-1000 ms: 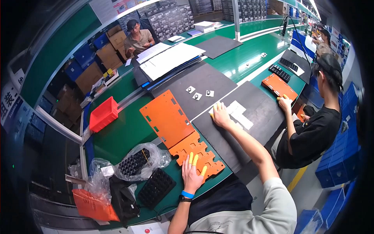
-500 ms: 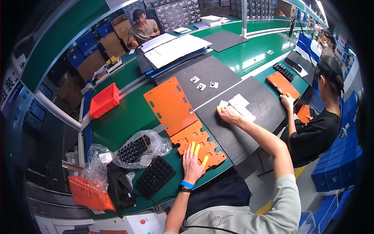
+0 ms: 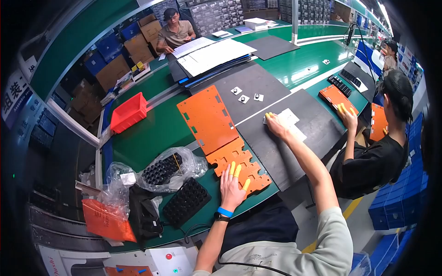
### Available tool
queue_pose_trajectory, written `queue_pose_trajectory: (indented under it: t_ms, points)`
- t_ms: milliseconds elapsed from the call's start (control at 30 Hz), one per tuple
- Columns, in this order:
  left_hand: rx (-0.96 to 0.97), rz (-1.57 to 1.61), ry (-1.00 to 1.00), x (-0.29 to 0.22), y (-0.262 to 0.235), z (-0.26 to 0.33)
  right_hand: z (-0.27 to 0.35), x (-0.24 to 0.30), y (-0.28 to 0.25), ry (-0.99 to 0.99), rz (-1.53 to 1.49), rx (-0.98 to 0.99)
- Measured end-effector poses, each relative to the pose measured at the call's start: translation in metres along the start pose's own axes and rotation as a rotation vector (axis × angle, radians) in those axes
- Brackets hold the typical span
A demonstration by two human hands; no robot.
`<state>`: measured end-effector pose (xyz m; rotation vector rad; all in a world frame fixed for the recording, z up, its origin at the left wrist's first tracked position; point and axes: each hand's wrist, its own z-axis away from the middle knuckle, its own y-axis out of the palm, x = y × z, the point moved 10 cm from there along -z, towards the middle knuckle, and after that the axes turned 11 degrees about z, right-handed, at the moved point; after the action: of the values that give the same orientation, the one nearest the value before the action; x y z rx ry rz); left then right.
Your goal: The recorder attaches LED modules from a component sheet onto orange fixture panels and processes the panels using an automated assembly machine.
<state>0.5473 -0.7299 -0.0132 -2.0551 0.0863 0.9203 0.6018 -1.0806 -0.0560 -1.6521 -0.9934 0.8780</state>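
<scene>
My left hand [image 3: 233, 191] lies with spread fingers on an orange notched plate [image 3: 232, 158], yellow covers on some fingertips. Adjoining that plate's far side is a flat orange panel [image 3: 207, 119] with slots along its edges. Over a dark mat [image 3: 294, 147] to the right, my right hand [image 3: 277, 125] has its fingers drawn together at a small white card [image 3: 265, 120], mostly hidden by the hand. More white cards [image 3: 290, 116] lie beside it. Farther back, a few white square pieces with black centres [image 3: 244, 98] rest on another dark mat [image 3: 262, 80].
A red bin [image 3: 129, 113] stands at left. Nearer are a bagged black tray [image 3: 161, 170] and a bare black tray [image 3: 186, 202]. Papers [image 3: 214, 57] are stacked at the back. A co-worker [image 3: 380, 142] at right handles orange panels; another person [image 3: 177, 32] sits opposite.
My right hand has shifted slightly toward the other white cards. My left hand stays on the notched plate. The co-worker at right has raised an orange panel. The whole view has shifted slightly.
</scene>
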Motion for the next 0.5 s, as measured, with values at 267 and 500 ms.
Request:
queue_pose_trajectory:
  t_ms: [267, 500]
  points:
    - [-0.006, -0.004, -0.008, 0.003, -0.002, 0.003, 0.029, 0.029, -0.038, -0.071, -0.180, -0.204]
    - [0.001, -0.015, -0.009, 0.005, -0.004, 0.004, 0.045, 0.045, -0.045, -0.078, -0.296, -0.102]
